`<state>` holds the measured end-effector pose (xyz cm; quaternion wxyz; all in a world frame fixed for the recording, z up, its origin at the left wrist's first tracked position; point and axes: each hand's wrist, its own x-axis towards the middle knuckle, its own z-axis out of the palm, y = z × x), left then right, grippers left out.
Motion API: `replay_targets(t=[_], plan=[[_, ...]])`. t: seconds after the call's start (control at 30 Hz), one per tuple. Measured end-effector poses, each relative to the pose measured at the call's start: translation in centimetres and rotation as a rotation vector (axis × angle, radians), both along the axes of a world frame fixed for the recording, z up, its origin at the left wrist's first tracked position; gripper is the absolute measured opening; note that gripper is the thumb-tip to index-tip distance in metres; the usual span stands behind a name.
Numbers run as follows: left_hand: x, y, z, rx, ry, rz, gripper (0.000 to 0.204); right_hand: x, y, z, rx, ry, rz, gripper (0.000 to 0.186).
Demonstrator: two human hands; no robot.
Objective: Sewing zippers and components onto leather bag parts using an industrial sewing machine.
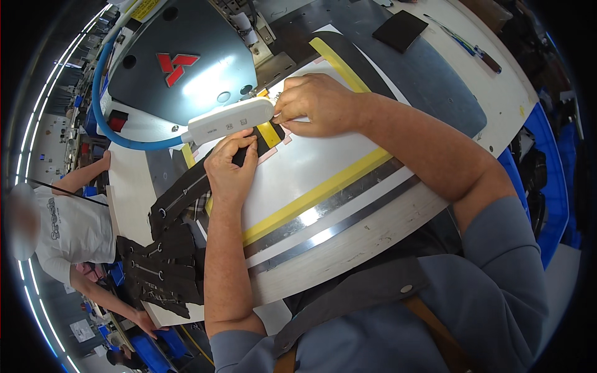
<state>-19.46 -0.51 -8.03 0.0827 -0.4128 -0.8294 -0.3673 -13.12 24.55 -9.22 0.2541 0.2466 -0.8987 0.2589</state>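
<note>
Here, the left hand (231, 166) and right hand (314, 104) each pinch the black fabric strip (186, 189) on the white template (298, 168).

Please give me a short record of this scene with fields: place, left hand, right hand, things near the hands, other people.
place: white sewing table under a grey machine head
left hand: left hand presses a black fabric strip
right hand: right hand fingertips down on the plate with yellow tape
near: white lamp bar; stack of black pieces
others: a person in a white shirt at left
</note>
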Motion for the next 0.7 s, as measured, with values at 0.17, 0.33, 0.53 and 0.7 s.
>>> replay_targets(t=[0.17,0.33,0.53,0.7], plan=[[-0.8,1.1,-0.4,0.1,-0.148,0.108,0.015,-0.1,0.5,0.2,-0.042,0.02,0.008,0.011],[-1.1,5.1,-1.2,0.055,-0.346,0.434,0.028,-0.1,1.1,0.5,-0.145,0.056,-0.156,0.029],[-1.7,9.1,-3.1,-0.004,-0.242,0.711,0.031,-0.3,1.3,0.5,-0.15,0.026,-0.166,0.037],[-2.0,7.0,-3.4,0.026,-0.179,0.546,0.021,-0.4,1.5,0.5,-0.179,-0.001,-0.157,0.039]])
